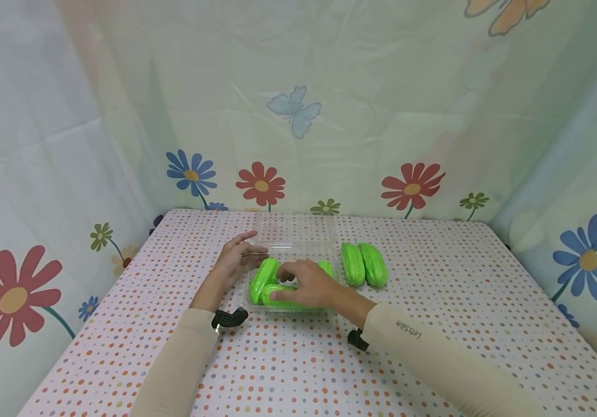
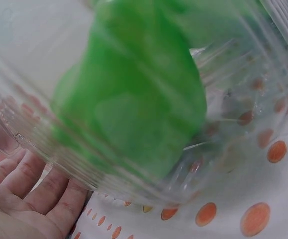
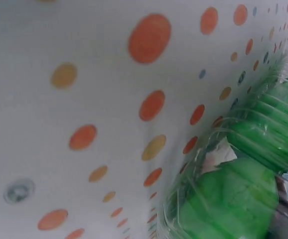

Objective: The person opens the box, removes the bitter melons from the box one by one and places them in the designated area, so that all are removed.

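Beige sleeves (image 1: 173,359) come in over the dotted white worktop (image 1: 465,278) from its near side, with small black wrist cameras (image 1: 231,318) strapped at the cuffs. Near the middle of the far edge sits a clear, ribbed plastic box (image 2: 243,94), its see-through lid (image 1: 293,229) folded back toward that edge. Glossy bright-green ridged elongated vegetables (image 1: 263,282) lie inside: one slants along the box's left side, one lies along its near side, and another shows partly at the right. Two matching green vegetables (image 1: 373,264) lie side by side just right of the box. Left hand (image 1: 234,262) is loose, fingers extended beside the box's left side. Right hand (image 1: 311,284) covers the box's middle, fingers bent over the near vegetable; whether it grips cannot be told. Beyond hangs a pale flowered curtain (image 1: 350,127).
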`<state>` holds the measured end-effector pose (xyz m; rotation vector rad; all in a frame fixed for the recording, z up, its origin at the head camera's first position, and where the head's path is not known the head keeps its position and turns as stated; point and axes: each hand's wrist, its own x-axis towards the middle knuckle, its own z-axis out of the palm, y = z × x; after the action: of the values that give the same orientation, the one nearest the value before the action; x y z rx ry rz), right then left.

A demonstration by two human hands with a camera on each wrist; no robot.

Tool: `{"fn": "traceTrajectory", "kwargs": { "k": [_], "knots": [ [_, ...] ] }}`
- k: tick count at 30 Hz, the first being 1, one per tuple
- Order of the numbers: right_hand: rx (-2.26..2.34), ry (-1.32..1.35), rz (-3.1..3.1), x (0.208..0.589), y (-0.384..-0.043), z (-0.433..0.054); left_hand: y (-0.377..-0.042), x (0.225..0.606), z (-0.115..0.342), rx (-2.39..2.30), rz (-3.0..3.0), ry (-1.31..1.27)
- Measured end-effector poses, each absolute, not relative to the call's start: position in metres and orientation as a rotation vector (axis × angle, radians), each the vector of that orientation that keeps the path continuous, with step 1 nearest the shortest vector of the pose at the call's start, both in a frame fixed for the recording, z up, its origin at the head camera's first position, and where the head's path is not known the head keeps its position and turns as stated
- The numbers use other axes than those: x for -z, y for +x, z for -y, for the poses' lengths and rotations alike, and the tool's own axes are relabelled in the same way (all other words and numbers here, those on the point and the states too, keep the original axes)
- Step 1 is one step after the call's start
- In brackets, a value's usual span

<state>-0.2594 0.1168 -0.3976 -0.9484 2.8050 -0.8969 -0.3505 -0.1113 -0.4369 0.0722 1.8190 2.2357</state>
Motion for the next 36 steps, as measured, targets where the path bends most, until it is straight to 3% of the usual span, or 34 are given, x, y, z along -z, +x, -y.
{"fn": "traceTrajectory", "kwargs": {
  "k": [36],
  "knots": [
    [1.002,-1.103,-2.716,0.3993,-0.2599,-0.1162,-0.3502,0.4377,0.1114,-2.25,-1.803,0.073]
  ]
}}
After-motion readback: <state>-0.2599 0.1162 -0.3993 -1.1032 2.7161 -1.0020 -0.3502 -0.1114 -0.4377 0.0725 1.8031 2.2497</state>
